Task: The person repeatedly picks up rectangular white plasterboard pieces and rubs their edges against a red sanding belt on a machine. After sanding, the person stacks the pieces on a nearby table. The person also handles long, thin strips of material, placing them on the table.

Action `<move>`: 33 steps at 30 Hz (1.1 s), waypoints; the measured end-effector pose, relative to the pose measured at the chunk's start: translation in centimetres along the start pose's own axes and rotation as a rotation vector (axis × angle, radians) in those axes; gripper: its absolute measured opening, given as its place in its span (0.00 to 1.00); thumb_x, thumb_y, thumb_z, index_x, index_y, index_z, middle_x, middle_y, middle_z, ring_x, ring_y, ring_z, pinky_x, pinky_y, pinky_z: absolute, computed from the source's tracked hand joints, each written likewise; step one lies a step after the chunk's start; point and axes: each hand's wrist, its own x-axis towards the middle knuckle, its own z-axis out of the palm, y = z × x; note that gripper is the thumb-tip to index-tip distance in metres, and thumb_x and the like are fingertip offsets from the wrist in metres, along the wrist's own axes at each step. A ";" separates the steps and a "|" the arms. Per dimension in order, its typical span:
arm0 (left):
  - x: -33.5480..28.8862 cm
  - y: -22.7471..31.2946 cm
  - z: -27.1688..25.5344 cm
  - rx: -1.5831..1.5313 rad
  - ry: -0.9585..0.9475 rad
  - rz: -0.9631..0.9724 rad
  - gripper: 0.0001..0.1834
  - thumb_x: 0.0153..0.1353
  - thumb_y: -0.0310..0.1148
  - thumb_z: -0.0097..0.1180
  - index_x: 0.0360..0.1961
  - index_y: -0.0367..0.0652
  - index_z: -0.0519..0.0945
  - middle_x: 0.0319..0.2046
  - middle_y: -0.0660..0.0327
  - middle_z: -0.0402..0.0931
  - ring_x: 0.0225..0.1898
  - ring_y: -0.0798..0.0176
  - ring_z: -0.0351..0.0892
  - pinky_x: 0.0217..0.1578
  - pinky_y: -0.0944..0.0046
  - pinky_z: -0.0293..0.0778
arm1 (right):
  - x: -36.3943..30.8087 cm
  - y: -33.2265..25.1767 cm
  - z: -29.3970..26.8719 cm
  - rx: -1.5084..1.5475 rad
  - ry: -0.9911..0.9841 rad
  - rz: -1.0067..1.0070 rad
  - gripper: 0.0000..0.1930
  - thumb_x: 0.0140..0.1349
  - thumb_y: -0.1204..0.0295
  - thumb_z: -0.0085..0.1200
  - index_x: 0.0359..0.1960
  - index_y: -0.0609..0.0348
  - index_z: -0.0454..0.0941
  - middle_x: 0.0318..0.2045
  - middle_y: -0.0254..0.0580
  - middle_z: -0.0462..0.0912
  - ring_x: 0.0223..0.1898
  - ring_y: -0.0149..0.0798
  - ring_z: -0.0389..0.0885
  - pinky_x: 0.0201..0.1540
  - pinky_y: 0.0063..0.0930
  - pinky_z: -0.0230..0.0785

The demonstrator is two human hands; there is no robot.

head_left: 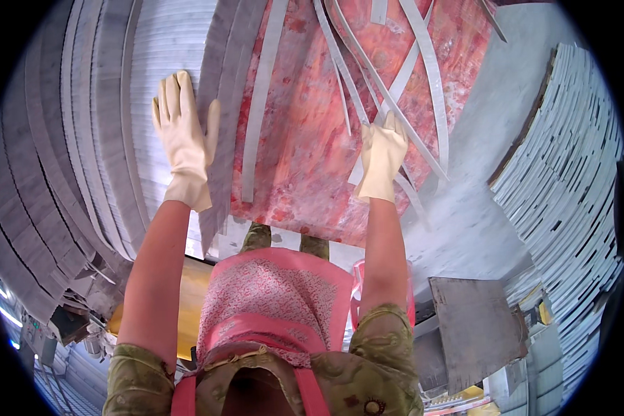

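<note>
My left hand (182,135), in a cream rubber glove, is open with its fingers stretched out. It lies palm down on a row of white, close-set strips (161,41), beside a grey-white marbled band (222,83). My right hand (383,156), gloved the same way, is closed around a thin grey-white strip (345,68) over the red-stained board (301,159). Several other long strips cross each other around that hand, one long strip (426,59) passing on its right. A separate strip (262,104) lies lengthwise on the board between my hands. My right fingertips are partly hidden.
Layered grey-white slabs (21,166) curve along the left. A big stack of thin pale strips (568,173) stands at the right, beyond a whitish dusty surface (475,201). A grey flat panel (475,333) is at lower right. My pink apron (270,298) hangs against the board's near edge.
</note>
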 end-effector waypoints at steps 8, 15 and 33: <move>0.3 0.3 -0.3 -0.017 -0.016 -0.023 0.39 0.69 0.38 0.64 0.76 0.36 0.63 0.73 0.45 0.65 0.76 0.39 0.60 0.75 0.39 0.53 | -0.2 2.4 2.4 -0.217 -0.018 0.048 0.12 0.63 0.62 0.63 0.33 0.57 0.90 0.65 0.62 0.78 0.64 0.61 0.78 0.67 0.51 0.69; 0.0 0.4 -0.5 -0.020 -0.010 -0.015 0.38 0.68 0.36 0.63 0.75 0.35 0.64 0.72 0.44 0.66 0.76 0.39 0.60 0.74 0.39 0.55 | 0.9 0.6 -0.2 -0.228 -0.002 -0.160 0.13 0.63 0.64 0.58 0.31 0.62 0.87 0.47 0.63 0.83 0.49 0.62 0.81 0.55 0.51 0.74; 0.3 0.7 -1.3 -0.056 -0.016 -0.022 0.37 0.68 0.34 0.63 0.74 0.34 0.64 0.71 0.44 0.66 0.75 0.38 0.61 0.74 0.38 0.54 | -6.2 -11.3 0.4 0.096 -0.756 -0.133 0.15 0.78 0.57 0.43 0.50 0.47 0.80 0.40 0.48 0.88 0.41 0.56 0.88 0.44 0.51 0.79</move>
